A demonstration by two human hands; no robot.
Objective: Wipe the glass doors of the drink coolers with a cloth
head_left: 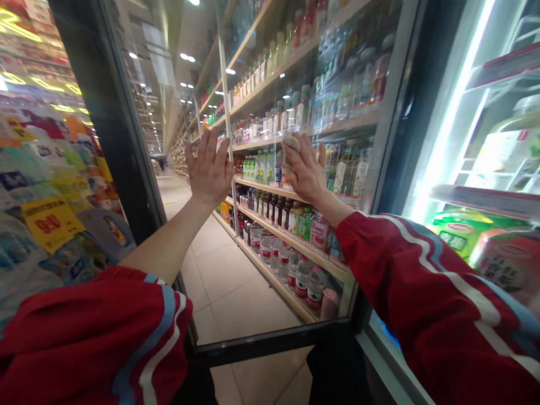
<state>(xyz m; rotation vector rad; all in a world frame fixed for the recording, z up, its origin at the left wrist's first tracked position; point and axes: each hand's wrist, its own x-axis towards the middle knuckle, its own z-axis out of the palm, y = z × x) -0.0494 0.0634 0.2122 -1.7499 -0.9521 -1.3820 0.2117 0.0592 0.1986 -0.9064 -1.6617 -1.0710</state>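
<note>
Wiping cloth (291, 142), pale, bunched, in right hand (307, 173)

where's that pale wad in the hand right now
Head view, just right of centre: the pale wad is held by the right hand against the glass door, with the open left hand raised just to its left.

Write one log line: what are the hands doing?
left hand: flat on open glass fridge door | right hand: pressing small pale cloth on glass | behind: bottle shelves
</note>
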